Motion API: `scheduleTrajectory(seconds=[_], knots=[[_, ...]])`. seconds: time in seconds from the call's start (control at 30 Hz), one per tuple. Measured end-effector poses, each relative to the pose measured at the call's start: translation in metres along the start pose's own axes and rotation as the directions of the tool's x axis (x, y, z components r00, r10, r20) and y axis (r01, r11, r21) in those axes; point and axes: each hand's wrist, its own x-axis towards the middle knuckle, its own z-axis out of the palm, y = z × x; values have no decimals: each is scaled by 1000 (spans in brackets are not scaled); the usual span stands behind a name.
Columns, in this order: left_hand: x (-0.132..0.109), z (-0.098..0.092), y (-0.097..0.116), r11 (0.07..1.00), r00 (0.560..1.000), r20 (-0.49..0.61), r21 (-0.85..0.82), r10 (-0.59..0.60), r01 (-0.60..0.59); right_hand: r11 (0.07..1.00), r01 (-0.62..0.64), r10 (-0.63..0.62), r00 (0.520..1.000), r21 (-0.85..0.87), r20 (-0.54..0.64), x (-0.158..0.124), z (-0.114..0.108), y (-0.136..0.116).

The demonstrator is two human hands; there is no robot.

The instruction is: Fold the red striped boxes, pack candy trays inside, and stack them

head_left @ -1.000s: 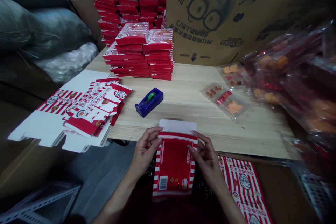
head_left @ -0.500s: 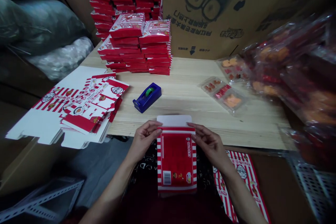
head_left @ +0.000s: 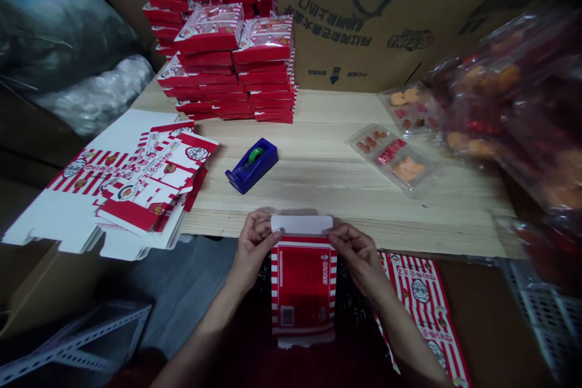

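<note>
A red-and-white striped cardboard box (head_left: pixel 304 285) is held between my two hands at the table's front edge. Its white end flap (head_left: pixel 302 225) stands out at the top, and another pale flap shows at the bottom. My left hand (head_left: pixel 257 241) pinches the box's upper left corner, thumb on the printed face. At the upper right corner my right hand (head_left: pixel 357 250) grips in the same way, its thumb on the front. The fingers behind the box are partly hidden. Beyond the hands, a blue tape dispenser (head_left: pixel 253 165) with a green roll sits on the table.
Flat printed box blanks (head_left: pixel 150 182) lie at the left. Filled red boxes (head_left: pixel 236 66) are stacked behind, before a large carton (head_left: pixel 354 30). Clear candy trays (head_left: pixel 393 157) lie right of centre, with a heap of bagged trays (head_left: pixel 500 115) beyond. Striped sheets (head_left: pixel 422 297) are below right.
The view has tilted slightly downward. Both hands keep hold of the box, which now leans back more, its lower flap showing more.
</note>
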Motion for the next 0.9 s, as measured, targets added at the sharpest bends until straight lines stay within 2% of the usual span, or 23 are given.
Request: scheduleTrajectory(seconds=[0.07,0.13,0.23,0.33,0.4,0.5,0.57,0.67,0.77,0.83,0.9], knots=[[3,7,1,997,998,40,-53,-49,51,998,7,-6,1000,65,-21,3,2,-1],[7,12,6,994,992,82,-39,-95,98,992,1,-2,1000,125,3,6,6,-6],[12,14,13,995,988,119,20,-100,98,983,-75,53,990,166,130,11,7,-16],[16,9,18,994,982,183,105,-44,25,985,-121,86,963,122,255,14,1,-21],[17,2,21,980,961,276,196,-32,-24,997,-65,49,958,50,283,15,-6,-19],[16,-8,25,931,901,432,346,-45,-119,992,80,-46,947,-96,318,12,-17,-13],[13,-12,27,889,870,491,417,-44,-191,968,161,-86,932,-190,352,9,-22,-12],[8,-13,29,857,872,489,462,-32,-227,945,213,-111,924,-250,366,3,-24,-18],[6,-7,35,859,894,440,487,-85,-158,963,166,-84,933,-211,351,0,-20,-29],[7,-1,43,847,880,460,509,-118,-153,969,133,-49,930,-207,365,2,-18,-36],[11,4,51,822,846,519,530,-120,-209,960,136,-28,917,-246,399,6,-17,-41]])
